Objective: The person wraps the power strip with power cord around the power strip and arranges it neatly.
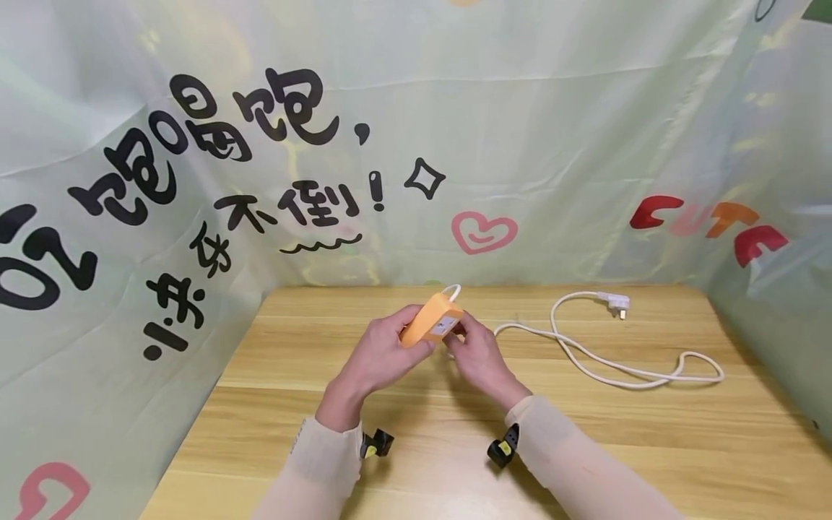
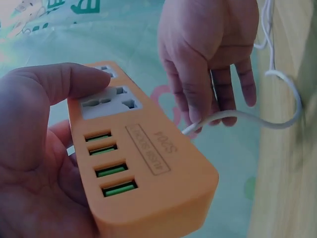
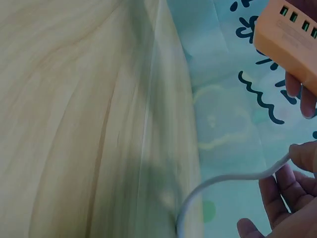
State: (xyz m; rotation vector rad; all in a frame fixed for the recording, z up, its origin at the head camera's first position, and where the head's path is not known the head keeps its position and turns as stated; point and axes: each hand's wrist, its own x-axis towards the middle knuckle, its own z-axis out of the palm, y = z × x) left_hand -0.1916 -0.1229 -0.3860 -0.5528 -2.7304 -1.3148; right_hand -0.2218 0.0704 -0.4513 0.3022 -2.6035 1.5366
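Just below the head view's centre, the orange power strip (image 1: 422,318) sits grasped in the left grip (image 1: 385,352); beside it, the right grip (image 1: 481,357) pinches the white cable (image 3: 233,177).

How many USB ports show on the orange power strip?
4 USB ports: one nearest the white socket, two mid-row, one farthest along the power strip. Hidden sides may hold more.

Printed cloth (image 1: 559,152) around a wooden table (image 1: 708,448) suggests a booth.
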